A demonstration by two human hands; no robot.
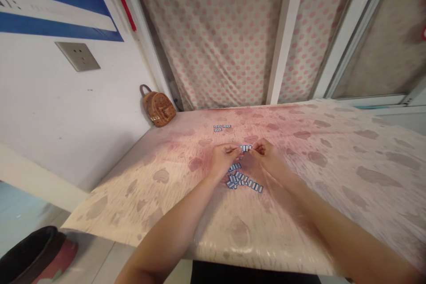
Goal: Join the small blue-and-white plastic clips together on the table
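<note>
Between my two hands is a small flat strip [246, 148] with white panels and blue edging; its exact kind is too small to tell. My left hand [226, 159] pinches its left end, and my right hand [267, 156] pinches its right end. Fingertips cover both ends. Just below them on the table, a loose pile of similar blue-and-white strips [242, 179] lies overlapping at different angles. One strip [234, 167] at the top of the pile is partly behind my left hand. Farther back, several strips [222, 127] lie in two short rows.
A patterned cloth [319, 177] covers the table. At its back left corner a small brown backpack-shaped bag [159, 107] leans by the wall. A dotted curtain [219, 31] and white frames rise behind the table. On the floor at lower left stands a dark-mouthed bin [36, 253].
</note>
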